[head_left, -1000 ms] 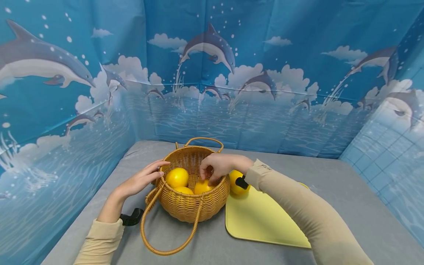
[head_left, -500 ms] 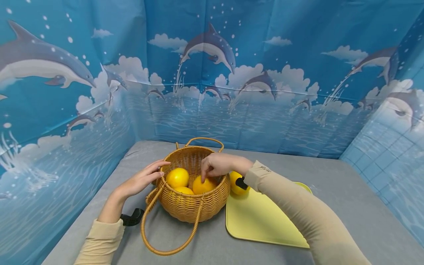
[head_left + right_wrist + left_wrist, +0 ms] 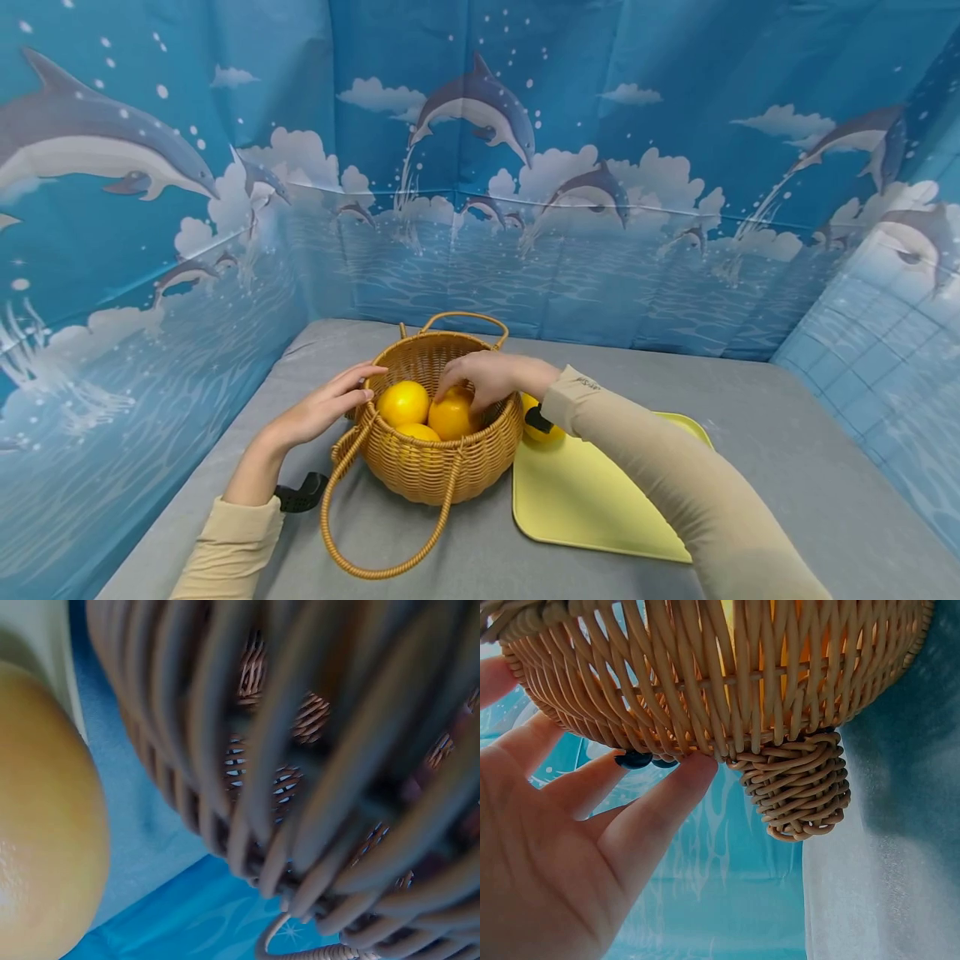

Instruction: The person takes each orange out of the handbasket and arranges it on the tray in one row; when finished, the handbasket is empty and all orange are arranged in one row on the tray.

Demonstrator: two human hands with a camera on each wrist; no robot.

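Observation:
A round wicker basket (image 3: 435,471) stands on the grey cloth, with a few round yellow-orange fruits inside. My right hand (image 3: 487,379) reaches in over the far right rim and grips an orange (image 3: 450,417), fingers on either side of it. Left of that orange is a yellow fruit (image 3: 403,403), and another yellow fruit (image 3: 418,432) sits in front. My left hand (image 3: 318,412) rests on the basket's left rim with extended fingers; in the left wrist view its fingertips touch the wicker side. Wicker hides my right hand in the right wrist view.
A yellow fruit (image 3: 546,435) sits outside the basket at its right, partly behind my right wrist. It is on a yellow tray or board (image 3: 592,508). One basket handle (image 3: 386,573) hangs toward me; the other handle (image 3: 465,314) stands at the back. A dolphin-print curtain (image 3: 480,250) closes off the rear.
My right hand has spread from a pinched shape above the orange to fingers around its sides. The orange has shifted slightly left and shows more. My left hand stays on the rim.

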